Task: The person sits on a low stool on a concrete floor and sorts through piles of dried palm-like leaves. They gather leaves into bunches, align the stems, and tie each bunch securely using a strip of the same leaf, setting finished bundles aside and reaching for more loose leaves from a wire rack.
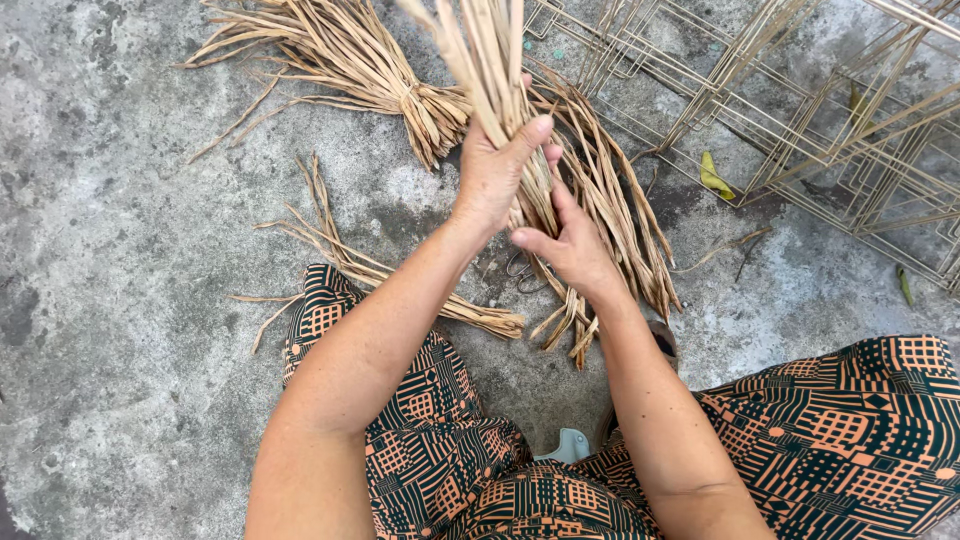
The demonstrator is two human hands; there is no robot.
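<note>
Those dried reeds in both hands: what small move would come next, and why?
Probably the right hand draws a few strands down out of the reed bunch. The left hand has its grip closed round the upright bunch, while the right fingers pinch strands just below it, above the loose reeds on the concrete floor.

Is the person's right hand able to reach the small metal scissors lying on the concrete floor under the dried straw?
Probably yes: the right hand hovers just above the scissors, though the straw bundle both hands grip partly covers them.
</note>
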